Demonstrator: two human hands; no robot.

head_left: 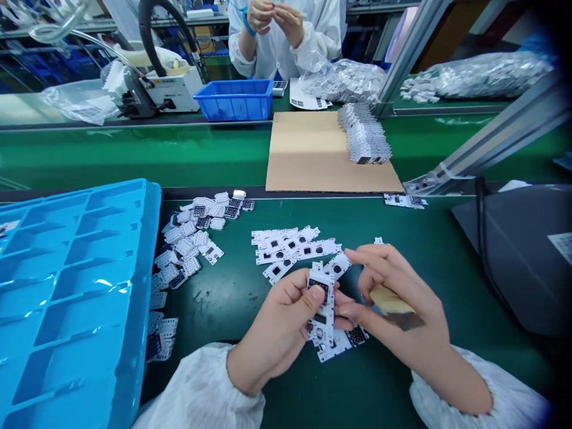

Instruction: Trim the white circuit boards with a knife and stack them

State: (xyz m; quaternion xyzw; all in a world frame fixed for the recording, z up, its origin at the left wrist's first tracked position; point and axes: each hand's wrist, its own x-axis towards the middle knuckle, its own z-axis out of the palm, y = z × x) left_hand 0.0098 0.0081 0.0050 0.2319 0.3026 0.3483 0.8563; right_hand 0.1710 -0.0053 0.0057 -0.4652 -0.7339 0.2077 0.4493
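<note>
My left hand pinches a narrow white circuit board between thumb and fingers, held upright. A small dark dotted block sits at its upper end, partly under my thumb. My right hand has a tan object with a flat grey metal end tucked in its curled fingers; its kind is unclear. Its thumb reaches the held board's right side, and the index finger points left. Below lies another white board with a dark dotted block. Behind my hands, several bare white boards lie overlapping.
Left are a pile of small white dotted blocks and a blue compartment tray. Ahead, cardboard carries a stack of boards. A blue bin stands beyond. A metal post slants at right. A co-worker's hands work opposite.
</note>
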